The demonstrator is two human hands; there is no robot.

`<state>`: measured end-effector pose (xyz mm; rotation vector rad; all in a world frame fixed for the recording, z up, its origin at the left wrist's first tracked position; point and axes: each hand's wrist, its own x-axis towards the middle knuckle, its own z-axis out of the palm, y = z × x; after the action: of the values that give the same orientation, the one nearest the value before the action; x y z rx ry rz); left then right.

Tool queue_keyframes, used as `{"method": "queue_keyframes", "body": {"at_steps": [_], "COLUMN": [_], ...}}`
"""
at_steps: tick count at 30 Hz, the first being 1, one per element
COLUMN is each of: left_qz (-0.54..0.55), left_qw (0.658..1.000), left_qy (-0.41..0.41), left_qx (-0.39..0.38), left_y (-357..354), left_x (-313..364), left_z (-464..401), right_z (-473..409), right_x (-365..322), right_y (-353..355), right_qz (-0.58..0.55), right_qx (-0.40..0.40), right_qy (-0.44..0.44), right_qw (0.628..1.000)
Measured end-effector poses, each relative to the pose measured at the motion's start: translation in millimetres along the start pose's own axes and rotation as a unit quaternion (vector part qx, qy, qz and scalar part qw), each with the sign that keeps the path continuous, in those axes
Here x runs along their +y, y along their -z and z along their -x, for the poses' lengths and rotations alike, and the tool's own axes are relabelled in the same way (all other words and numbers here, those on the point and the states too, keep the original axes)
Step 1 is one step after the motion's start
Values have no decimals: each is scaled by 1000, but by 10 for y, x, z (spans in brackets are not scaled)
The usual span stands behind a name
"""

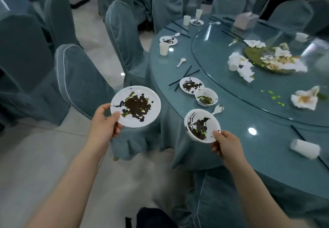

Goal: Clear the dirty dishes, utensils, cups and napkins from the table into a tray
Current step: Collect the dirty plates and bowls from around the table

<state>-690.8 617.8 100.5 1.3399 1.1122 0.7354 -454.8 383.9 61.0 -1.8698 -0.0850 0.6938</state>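
Two hands [105, 121] hold dishes beside covered chairs [83, 80].

Banquet room in grey-blue

A round table [240, 138] under blue cloth carries a glass turntable [222, 71]. Chairs [80, 78] in matching blue covers ring it, with more behind. The floor [32, 156] is pale tile; ceiling lights glint off the glass.
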Motion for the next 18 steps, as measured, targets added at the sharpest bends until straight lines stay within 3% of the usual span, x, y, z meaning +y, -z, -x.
{"method": "queue_keyframes", "body": {"at_steps": [8,18], "left_qz": [-11,4], "left_qw": [999,990], "left_qy": [-23,3], "left_qx": [-34,-142], "left_y": [-194,-721], "left_x": [374,643], "left_z": [-1041,-2593], "right_z": [-568,-1276], "right_x": [-359,-524], "right_y": [-291,-740], "right_qz": [-70,-99], "right_qx": [41,183], "right_qy": [-31,-57], "right_qw": [996,977]}}
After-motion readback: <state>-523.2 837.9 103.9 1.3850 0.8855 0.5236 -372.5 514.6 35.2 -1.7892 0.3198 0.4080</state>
